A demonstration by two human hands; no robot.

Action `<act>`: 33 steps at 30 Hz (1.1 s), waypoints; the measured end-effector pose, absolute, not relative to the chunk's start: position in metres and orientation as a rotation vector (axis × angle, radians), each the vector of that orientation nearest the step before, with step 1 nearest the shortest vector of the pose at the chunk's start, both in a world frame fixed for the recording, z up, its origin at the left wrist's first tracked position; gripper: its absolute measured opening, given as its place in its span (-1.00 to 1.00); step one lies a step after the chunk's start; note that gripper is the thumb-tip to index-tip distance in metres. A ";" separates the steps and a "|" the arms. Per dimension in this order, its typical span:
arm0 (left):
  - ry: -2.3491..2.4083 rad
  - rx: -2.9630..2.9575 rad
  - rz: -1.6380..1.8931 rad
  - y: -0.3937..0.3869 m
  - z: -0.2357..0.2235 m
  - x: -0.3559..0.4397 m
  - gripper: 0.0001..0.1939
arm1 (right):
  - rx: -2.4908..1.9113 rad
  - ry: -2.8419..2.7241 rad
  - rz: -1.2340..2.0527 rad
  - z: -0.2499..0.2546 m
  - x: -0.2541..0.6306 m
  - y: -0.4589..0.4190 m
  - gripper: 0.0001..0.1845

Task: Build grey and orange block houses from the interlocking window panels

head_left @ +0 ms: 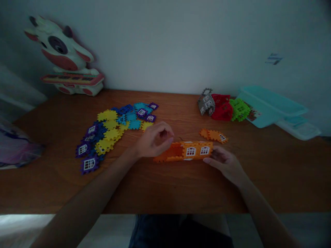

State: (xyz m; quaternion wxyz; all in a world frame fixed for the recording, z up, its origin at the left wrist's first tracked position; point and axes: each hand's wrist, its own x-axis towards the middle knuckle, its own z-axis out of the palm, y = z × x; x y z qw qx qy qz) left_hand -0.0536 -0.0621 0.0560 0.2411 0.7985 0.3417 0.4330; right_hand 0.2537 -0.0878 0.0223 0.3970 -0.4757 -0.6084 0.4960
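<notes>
An orange structure of interlocking building tiles (198, 151), with white window frames on its front, stands on the wooden table in front of me. At its right end, my right hand (226, 163) grips it, thumb on the front and fingers behind. My left hand (152, 141) is over its left part, thumb and fingers curled into a ring; what lies between the fingertips, if anything, I cannot make out. Behind the right end lie a few loose orange tiles (213, 135), one with a white window.
Yellow tiles (111, 134), blue tiles and purple window tiles (89, 164) spread on the left. Grey (206, 103), red (221, 107) and green tile pieces (239, 109) sit at the back right beside a turquoise plastic box (274, 101). A cow-shaped toy keyboard (73, 79) stands back left.
</notes>
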 end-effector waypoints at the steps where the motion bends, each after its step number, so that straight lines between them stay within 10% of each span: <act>1: 1.004 2.156 1.224 -0.069 0.059 -0.048 -0.88 | -1.207 -1.557 1.308 0.024 0.250 -0.087 -0.56; 12: 1.095 1.690 1.033 -0.101 0.036 -0.006 -0.49 | -1.313 -1.521 1.486 0.030 0.244 -0.081 -0.52; 33: 1.184 1.727 1.089 -0.099 0.023 0.006 -0.63 | -1.175 -1.624 1.318 0.017 0.234 -0.079 -0.63</act>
